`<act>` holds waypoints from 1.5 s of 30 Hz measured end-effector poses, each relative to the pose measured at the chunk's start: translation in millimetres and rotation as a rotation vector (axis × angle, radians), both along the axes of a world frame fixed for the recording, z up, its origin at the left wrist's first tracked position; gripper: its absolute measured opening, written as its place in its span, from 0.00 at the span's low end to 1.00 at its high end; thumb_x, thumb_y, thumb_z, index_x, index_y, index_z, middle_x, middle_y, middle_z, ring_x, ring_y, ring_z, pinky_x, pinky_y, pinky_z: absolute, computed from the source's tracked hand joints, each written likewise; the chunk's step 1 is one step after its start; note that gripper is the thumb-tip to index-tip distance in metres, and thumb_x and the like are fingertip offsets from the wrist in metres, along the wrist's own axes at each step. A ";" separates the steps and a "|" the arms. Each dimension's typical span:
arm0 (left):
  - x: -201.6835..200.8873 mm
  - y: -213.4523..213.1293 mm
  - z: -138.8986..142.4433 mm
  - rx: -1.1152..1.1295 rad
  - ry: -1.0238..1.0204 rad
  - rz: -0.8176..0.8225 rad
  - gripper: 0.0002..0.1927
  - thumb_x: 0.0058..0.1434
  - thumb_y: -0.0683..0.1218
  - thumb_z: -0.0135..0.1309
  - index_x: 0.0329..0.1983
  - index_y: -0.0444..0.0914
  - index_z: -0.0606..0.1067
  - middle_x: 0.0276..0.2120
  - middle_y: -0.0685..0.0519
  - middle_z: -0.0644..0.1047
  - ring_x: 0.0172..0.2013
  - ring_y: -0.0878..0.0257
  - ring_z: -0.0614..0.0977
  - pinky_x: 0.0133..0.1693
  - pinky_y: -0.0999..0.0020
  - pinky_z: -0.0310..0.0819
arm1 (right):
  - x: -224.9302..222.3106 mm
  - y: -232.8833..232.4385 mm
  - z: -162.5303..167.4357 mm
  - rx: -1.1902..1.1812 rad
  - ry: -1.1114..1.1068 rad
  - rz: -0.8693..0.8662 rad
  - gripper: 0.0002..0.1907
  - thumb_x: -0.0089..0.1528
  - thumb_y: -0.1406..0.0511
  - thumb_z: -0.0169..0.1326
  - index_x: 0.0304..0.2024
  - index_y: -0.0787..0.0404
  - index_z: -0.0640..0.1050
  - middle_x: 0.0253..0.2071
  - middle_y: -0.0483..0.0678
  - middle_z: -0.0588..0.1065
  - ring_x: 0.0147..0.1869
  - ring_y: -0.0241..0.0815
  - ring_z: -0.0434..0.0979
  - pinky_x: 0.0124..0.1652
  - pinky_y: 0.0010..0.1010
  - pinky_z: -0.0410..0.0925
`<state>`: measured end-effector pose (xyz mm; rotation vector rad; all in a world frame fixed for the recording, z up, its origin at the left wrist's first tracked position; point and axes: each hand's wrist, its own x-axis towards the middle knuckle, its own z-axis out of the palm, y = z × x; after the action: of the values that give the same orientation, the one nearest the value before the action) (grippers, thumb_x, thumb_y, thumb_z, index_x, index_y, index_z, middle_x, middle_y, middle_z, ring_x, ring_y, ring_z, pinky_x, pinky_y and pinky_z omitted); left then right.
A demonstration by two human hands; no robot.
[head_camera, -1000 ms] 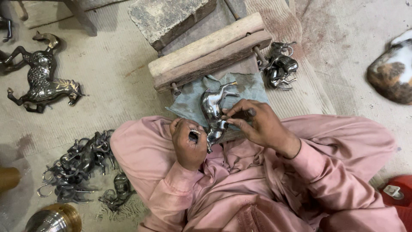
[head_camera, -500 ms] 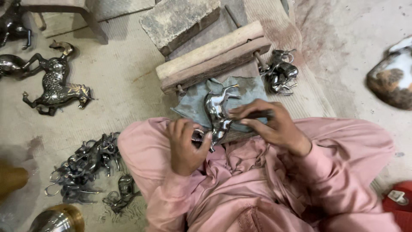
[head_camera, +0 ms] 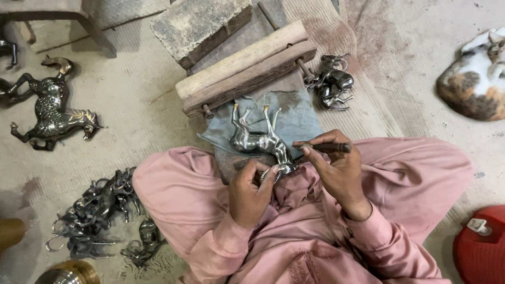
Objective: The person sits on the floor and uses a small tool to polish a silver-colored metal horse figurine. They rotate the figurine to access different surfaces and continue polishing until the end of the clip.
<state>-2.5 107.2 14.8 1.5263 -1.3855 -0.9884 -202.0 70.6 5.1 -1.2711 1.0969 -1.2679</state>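
Silver metal horse figurine [head_camera: 256, 141] lies on a grey-blue cloth [head_camera: 302, 118] spread over the lap, between the pink-clad knees and just below a wooden clamp block [head_camera: 247, 68]. Its long axis runs diagonally, from the upper left down to the lower right; the legs point up and away from the person, and the head end points down toward the person's body. One such figurine is in hand.

Left hand [head_camera: 251, 193] is closed around the lower end of the figurine, fingers curled over it, thumb on top. Right hand [head_camera: 339, 171] is closed on a dark, slim rod-shaped tool [head_camera: 325, 148], held roughly level, its tip meeting the figurine near the head. One tool is seen.

Elsewhere on the beige mat [head_camera: 137, 105]: one larger dark horse statue with brass-coloured markings [head_camera: 50, 113] at left, a heap of small dark metal figurines [head_camera: 100, 210] by the left knee, number uncertain, and a smaller cluster [head_camera: 331, 84] right of the clamp.
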 end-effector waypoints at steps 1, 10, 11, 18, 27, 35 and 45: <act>0.1 0.9 1.2 0.024 -0.012 -0.018 0.11 0.62 0.45 0.64 0.31 0.35 0.75 0.22 0.50 0.78 0.21 0.65 0.76 0.25 0.68 0.67 | 0.8 -1.7 1.1 -0.025 0.055 0.015 0.07 0.67 0.76 0.57 0.44 0.69 0.72 0.46 0.58 0.81 0.51 0.41 0.83 0.51 0.29 0.76; 34.8 -27.5 19.1 -0.445 -0.648 -0.159 0.20 0.62 0.55 0.62 0.50 0.39 0.78 0.52 0.46 0.77 0.58 0.49 0.73 0.59 0.47 0.59 | 6.5 -50.0 3.1 0.087 0.211 0.156 0.06 0.60 0.74 0.64 0.33 0.67 0.78 0.38 0.52 0.83 0.42 0.34 0.84 0.43 0.25 0.79; 38.2 -35.8 18.5 -0.443 -0.648 -0.213 0.22 0.61 0.56 0.62 0.53 0.40 0.77 0.54 0.47 0.75 0.61 0.49 0.71 0.61 0.45 0.56 | 7.7 -55.8 3.0 0.098 0.167 0.192 0.06 0.60 0.74 0.63 0.33 0.67 0.77 0.38 0.52 0.83 0.43 0.33 0.83 0.43 0.24 0.79; 42.3 -60.4 0.8 -0.454 -0.638 -0.335 0.30 0.58 0.61 0.63 0.59 0.43 0.76 0.55 0.54 0.75 0.65 0.51 0.67 0.67 0.42 0.49 | 7.8 -80.3 0.1 0.154 0.136 0.340 0.08 0.60 0.76 0.64 0.32 0.66 0.76 0.35 0.48 0.80 0.42 0.31 0.79 0.42 0.22 0.73; 48.8 -62.0 -12.1 -0.465 -0.611 -0.349 0.31 0.55 0.61 0.65 0.59 0.45 0.77 0.52 0.54 0.75 0.63 0.52 0.69 0.67 0.41 0.50 | 3.8 -91.4 1.3 0.201 0.025 0.460 0.07 0.59 0.76 0.61 0.31 0.66 0.75 0.36 0.48 0.80 0.46 0.33 0.83 0.48 0.24 0.76; 48.7 -62.1 -11.2 -0.463 -0.618 -0.348 0.30 0.55 0.61 0.66 0.58 0.45 0.78 0.51 0.55 0.75 0.62 0.52 0.70 0.67 0.39 0.50 | -0.9 -105.7 14.7 0.167 0.150 0.593 0.07 0.58 0.76 0.63 0.30 0.66 0.77 0.35 0.49 0.83 0.44 0.33 0.83 0.45 0.25 0.75; 49.0 -63.3 -12.9 -0.489 -0.612 -0.331 0.29 0.55 0.61 0.65 0.57 0.44 0.79 0.51 0.55 0.75 0.61 0.52 0.71 0.68 0.39 0.50 | -16.5 -93.0 10.4 0.062 0.089 0.644 0.09 0.57 0.75 0.63 0.29 0.65 0.74 0.37 0.50 0.83 0.49 0.38 0.85 0.48 0.28 0.76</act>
<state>46.6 43.9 1.9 1.2860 -2.1726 -0.3023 -218.4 -22.4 15.4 -1.4828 0.6875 -0.6913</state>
